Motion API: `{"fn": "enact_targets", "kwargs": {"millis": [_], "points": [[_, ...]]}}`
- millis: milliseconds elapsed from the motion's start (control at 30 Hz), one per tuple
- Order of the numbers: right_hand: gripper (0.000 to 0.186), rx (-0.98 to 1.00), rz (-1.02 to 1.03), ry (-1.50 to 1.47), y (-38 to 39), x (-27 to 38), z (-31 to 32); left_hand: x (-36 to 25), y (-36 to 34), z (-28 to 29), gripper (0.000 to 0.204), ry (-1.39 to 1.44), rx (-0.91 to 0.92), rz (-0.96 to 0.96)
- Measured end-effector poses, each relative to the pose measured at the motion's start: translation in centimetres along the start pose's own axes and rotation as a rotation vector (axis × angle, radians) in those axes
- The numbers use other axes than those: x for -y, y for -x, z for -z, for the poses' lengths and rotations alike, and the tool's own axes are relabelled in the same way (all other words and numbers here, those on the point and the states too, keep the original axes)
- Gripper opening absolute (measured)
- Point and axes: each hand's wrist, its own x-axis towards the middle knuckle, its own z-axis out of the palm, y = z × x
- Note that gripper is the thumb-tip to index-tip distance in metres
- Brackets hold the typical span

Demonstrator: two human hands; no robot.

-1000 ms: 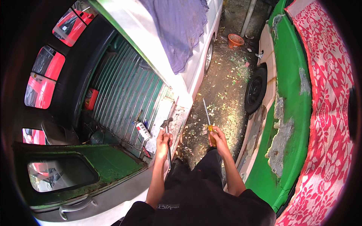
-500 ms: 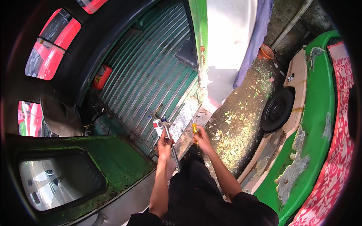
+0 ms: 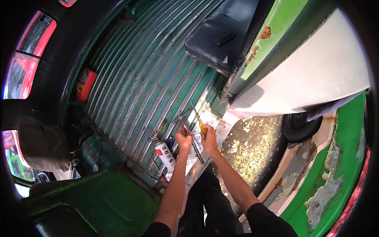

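My left hand (image 3: 183, 139) is closed round a hammer (image 3: 196, 149), its dark metal handle slanting toward me and its head past my fingers. Close beside it, my right hand (image 3: 209, 140) grips a screwdriver (image 3: 202, 127) by the yellow handle, with the thin blade pointing away from me. Both tools are over a patterned metal plate at the sill of a vehicle's doorway. Left of my hands is a gas torch (image 3: 166, 157), a white and red can with a nozzle and blue knob. A small blue object (image 3: 170, 141) sits beside it, partly hidden.
A ribbed green vehicle floor (image 3: 138, 91) spreads ahead, with a black padded seat (image 3: 215, 37) and a red container (image 3: 85, 84). An open green and white door (image 3: 300, 75) stands at right. Beyond lie littered ground (image 3: 252, 146) and a peeling green vehicle body (image 3: 327, 189).
My view has shifted closer over the doorway. Both hands have moved forward and nearer each other, still with the hammer and the screwdriver, and the torch now shows fully beside my left forearm.
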Motion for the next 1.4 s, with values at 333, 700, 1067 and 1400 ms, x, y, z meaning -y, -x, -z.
{"fn": "enact_targets", "kwargs": {"millis": [333,700,1067,1400], "points": [[0.032,-0.084,0.005,0.182,-0.3,0.1,-2.3,-0.6,-2.3,-0.4,0.053,-0.723,-0.143,-0.236],[0.032,-0.089,0.010,0.219,1.2,0.5,-2.6,-0.7,-0.3,4.5,0.030,-0.160,0.083,-0.092],[0.017,0.187,0.006,-0.060,4.8,5.4,-7.6,-0.6,2.3,15.7,0.048,-0.709,-0.412,-0.359],[0.036,0.289,0.051,0.395,3.5,6.5,-11.8,3.2,1.9,17.5,0.054,-0.456,-0.229,-0.042]]}}
